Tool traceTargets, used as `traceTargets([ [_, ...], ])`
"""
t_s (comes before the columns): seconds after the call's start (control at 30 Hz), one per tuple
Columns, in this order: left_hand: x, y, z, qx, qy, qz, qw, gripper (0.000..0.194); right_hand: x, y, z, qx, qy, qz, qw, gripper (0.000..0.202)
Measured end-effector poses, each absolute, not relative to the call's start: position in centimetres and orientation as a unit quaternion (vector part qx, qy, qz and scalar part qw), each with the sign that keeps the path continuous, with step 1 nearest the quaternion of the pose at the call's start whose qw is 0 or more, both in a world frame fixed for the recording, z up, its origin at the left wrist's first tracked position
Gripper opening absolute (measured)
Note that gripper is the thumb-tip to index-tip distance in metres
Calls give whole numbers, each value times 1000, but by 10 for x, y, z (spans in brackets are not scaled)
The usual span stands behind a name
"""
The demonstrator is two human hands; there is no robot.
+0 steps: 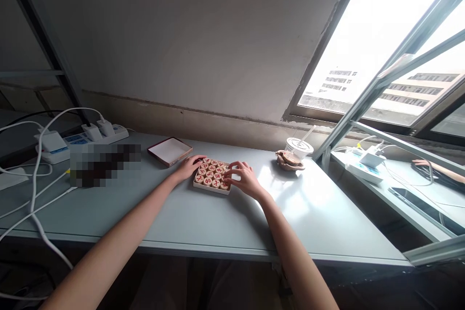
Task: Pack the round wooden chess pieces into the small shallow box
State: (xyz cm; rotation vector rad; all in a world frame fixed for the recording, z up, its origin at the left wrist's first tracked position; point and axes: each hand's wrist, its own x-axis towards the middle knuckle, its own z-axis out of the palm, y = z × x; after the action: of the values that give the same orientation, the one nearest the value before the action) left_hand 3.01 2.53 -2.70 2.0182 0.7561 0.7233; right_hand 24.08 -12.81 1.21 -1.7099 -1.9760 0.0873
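Observation:
A shallow box [211,190] filled with rows of round wooden pieces [215,183] with red characters lies on the grey table [203,223]. At the box's upper left corner rests my left hand [187,168], its fingers touching the rim and nothing seen inside its grasp. My right hand [245,179] is over the box's right side, fingers spread and curved, with the fingertips on or just above the pieces there. The box's lid [170,150] lies behind and to the left, its pale inside facing up.
A plastic cup with a straw [299,147] stands by a brown carved object [288,161] at the back right. Power strips [85,138] and white cables are on the left. Another person's hand [423,162] shows at the far right edge.

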Motion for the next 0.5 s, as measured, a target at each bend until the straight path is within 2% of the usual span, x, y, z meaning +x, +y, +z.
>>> traceTargets([
  [0.33,31,24,-25,803,303,291,423,38,257,-128,18,-629,-643,212,382,25],
  [0.4,31,24,-25,802,306,294,422,37,269,-133,21,-653,-622,241,359,25],
  [0.5,30,24,-26,803,306,291,420,38,283,-139,20,-717,-604,222,268,20],
])
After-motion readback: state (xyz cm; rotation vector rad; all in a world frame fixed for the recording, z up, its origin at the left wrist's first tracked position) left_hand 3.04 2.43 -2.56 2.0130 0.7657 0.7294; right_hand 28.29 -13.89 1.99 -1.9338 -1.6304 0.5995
